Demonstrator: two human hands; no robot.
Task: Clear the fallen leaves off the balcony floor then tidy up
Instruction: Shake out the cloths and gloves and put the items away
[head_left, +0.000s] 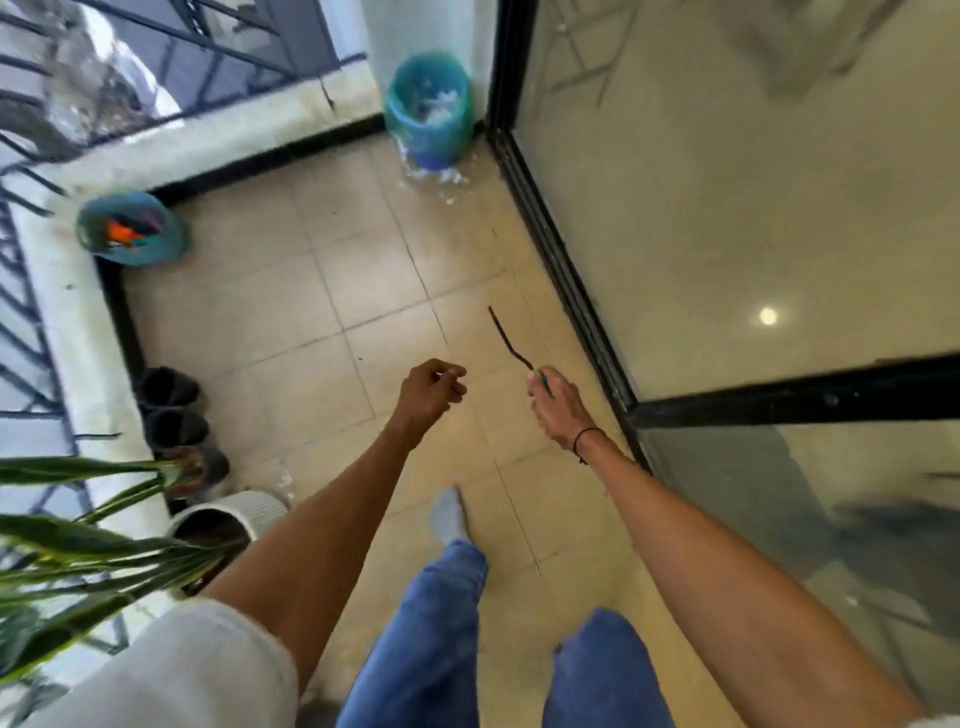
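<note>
Right hand (553, 400) pinches leaf (506, 340) (dark).

The balcony floor (291, 291) is beige ceramic tile with a soft sheen and thin dark grout lines. The sliding door (727, 208) is glossy glass that mirrors the floor, set in a black metal frame. The bin (428, 111) in the corner is blue plastic lined with a thin, shiny, crinkled green plastic bag. The ledge (218, 135) looks like rough, stained, matt painted concrete, with dark metal railing bars (171, 31) above. The plant pot (234, 514) is white, ribbed and matt. The trousers (431, 639) are blue denim.
</note>
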